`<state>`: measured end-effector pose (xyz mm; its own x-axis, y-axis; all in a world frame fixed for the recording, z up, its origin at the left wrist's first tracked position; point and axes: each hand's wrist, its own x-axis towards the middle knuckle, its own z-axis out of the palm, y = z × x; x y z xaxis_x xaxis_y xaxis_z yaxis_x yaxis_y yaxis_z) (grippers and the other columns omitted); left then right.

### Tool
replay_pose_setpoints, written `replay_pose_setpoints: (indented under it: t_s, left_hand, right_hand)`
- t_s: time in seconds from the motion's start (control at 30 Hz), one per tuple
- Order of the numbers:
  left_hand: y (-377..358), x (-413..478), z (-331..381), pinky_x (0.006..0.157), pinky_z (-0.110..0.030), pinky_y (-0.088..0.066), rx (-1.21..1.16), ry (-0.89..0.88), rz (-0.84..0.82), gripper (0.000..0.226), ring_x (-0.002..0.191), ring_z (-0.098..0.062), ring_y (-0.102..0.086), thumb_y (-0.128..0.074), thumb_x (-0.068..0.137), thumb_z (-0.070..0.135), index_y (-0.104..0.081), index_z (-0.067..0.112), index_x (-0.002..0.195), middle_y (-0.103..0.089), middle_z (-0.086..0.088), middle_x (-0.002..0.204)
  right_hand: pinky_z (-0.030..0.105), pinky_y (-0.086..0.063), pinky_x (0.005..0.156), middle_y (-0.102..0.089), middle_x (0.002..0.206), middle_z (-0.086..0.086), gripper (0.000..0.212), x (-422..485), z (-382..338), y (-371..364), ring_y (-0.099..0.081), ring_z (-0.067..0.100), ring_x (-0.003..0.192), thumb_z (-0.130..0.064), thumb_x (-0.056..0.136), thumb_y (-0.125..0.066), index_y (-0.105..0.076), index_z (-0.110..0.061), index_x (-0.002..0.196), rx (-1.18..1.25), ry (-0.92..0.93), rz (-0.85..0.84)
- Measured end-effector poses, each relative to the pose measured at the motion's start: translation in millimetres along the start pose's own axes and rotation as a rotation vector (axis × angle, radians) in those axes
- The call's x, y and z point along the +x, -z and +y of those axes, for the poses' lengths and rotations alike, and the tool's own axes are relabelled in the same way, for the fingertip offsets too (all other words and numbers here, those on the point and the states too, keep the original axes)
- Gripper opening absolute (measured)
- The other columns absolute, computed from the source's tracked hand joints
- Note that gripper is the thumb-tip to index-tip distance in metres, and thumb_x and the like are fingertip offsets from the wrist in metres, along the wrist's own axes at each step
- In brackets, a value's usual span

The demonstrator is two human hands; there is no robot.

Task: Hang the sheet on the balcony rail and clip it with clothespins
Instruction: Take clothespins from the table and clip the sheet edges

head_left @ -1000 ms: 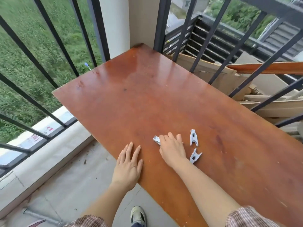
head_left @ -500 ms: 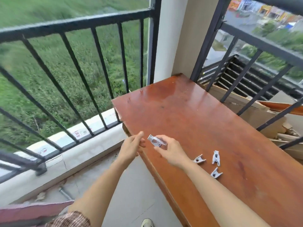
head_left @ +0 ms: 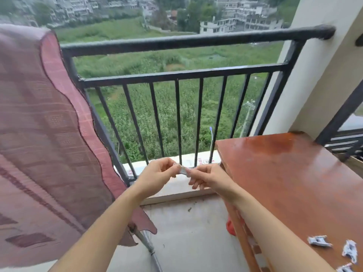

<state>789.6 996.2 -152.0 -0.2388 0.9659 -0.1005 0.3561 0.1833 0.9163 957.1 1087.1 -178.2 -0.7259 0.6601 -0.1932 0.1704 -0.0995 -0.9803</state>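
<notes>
A dusty-pink checked sheet [head_left: 45,122] hangs over the black balcony rail [head_left: 176,43] at the left, its scalloped edge falling to the floor. In front of the rail's bars, my left hand [head_left: 157,176] and my right hand [head_left: 208,178] both pinch one pale grey clothespin [head_left: 183,170] between their fingertips. Three more clothespins [head_left: 319,241] lie on the red-brown wooden table [head_left: 294,183] at the lower right, beside my right forearm.
The table stands against the rail and a cream pillar [head_left: 322,75] at the right. A metal pole [head_left: 149,246] lies on the concrete floor below the sheet. Something red [head_left: 230,226] sits under the table's edge.
My right hand picked a clothespin off the table and carried it left; my left hand has joined it on the pin. My view has swung left and up, bringing the hung sheet in.
</notes>
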Motion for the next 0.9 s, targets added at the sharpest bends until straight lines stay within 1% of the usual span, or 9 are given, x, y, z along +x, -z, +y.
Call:
replay_pose_setpoints:
  t_s: [0.1,0.17,0.27,0.37,0.47,0.57,0.77,0.87,0.9]
  left_hand:
    - [28,-17,3,0.049,-0.013,-0.035,0.145,-0.083,0.142,0.017,0.047,0.001,-0.043,-0.057,0.092,0.029,-0.065,0.016,0.087,-0.059,0.01,0.067]
    - [46,-24,8,0.056,-0.016,-0.036,0.354,-0.163,0.294,0.015,0.053,0.001,-0.047,-0.057,0.092,0.032,-0.067,0.021,0.091,-0.057,0.013,0.069]
    - [76,-33,18,0.075,-0.028,-0.044,0.709,-0.275,0.52,0.026,0.08,-0.006,-0.051,-0.051,0.093,0.034,-0.065,0.02,0.108,-0.06,0.008,0.091]
    - [115,-49,30,0.091,-0.039,-0.043,1.085,-0.511,0.648,0.029,0.105,-0.022,-0.045,-0.054,0.079,0.016,-0.068,0.012,0.105,-0.063,-0.004,0.104]
    - [149,-66,43,0.099,-0.045,-0.029,1.559,-0.52,0.531,0.044,0.122,-0.029,-0.037,-0.057,0.059,0.009,-0.068,0.015,0.101,-0.059,-0.008,0.123]
    - [177,-76,61,0.108,-0.051,-0.011,1.908,-0.45,0.402,0.051,0.133,-0.029,-0.03,-0.065,0.056,0.011,-0.064,0.021,0.106,-0.049,-0.005,0.138]
    - [196,-66,114,0.11,-0.056,0.008,2.334,-0.401,0.276,0.037,0.145,-0.026,-0.009,-0.068,0.067,0.01,-0.063,0.028,0.099,-0.04,-0.003,0.148]
    - [194,-53,133,0.102,-0.059,0.023,2.439,-0.332,0.186,0.04,0.147,-0.029,-0.005,-0.058,0.08,0.01,-0.052,0.028,0.115,-0.036,-0.003,0.15]
    - [193,-49,137,0.101,-0.059,0.025,2.443,-0.317,0.152,0.041,0.146,-0.028,-0.011,-0.054,0.083,0.007,-0.047,0.026,0.12,-0.042,-0.003,0.145]
  right_hand:
    - [0.02,-0.042,0.053,-0.066,0.068,0.005,0.016,17,-16,-22,-0.058,0.013,0.06,-0.025,0.084,-0.07,-0.071,-0.012,0.077,-0.034,0.082,-0.068]
    - [0.019,-0.043,0.054,-0.065,0.067,0.006,0.017,26,-32,-34,-0.056,0.011,0.059,-0.022,0.085,-0.069,-0.07,-0.006,0.08,-0.07,0.151,-0.1]
    - [0.018,-0.044,0.053,-0.064,0.064,0.006,0.016,41,-57,-45,-0.055,0.007,0.054,-0.017,0.086,-0.069,-0.07,-0.002,0.081,-0.108,0.245,-0.098]
    - [0.021,-0.041,0.055,-0.06,0.062,0.009,0.024,56,-75,-56,-0.052,0.012,0.056,-0.02,0.085,-0.07,-0.069,0.004,0.079,-0.147,0.327,-0.103]
    - [0.029,-0.036,0.055,-0.057,0.062,0.011,0.033,67,-82,-64,-0.047,0.016,0.057,-0.03,0.082,-0.073,-0.069,0.002,0.078,-0.189,0.383,-0.109]
    - [0.028,-0.032,0.051,-0.053,0.058,0.006,0.037,75,-88,-73,-0.043,0.013,0.052,-0.037,0.081,-0.072,-0.067,0.0,0.074,-0.293,0.451,-0.081]
    - [0.025,-0.033,0.045,-0.054,0.056,0.0,0.026,84,-104,-89,-0.041,0.008,0.048,-0.032,0.081,-0.073,-0.067,-0.007,0.073,-0.384,0.549,-0.027]
    - [0.026,-0.033,0.045,-0.054,0.056,0.001,0.03,89,-112,-91,-0.04,0.009,0.048,-0.033,0.081,-0.073,-0.066,-0.005,0.073,-0.408,0.576,-0.041]
    - [0.027,-0.033,0.045,-0.054,0.056,0.001,0.031,90,-115,-92,-0.04,0.009,0.048,-0.034,0.08,-0.073,-0.066,-0.004,0.073,-0.417,0.589,-0.041]
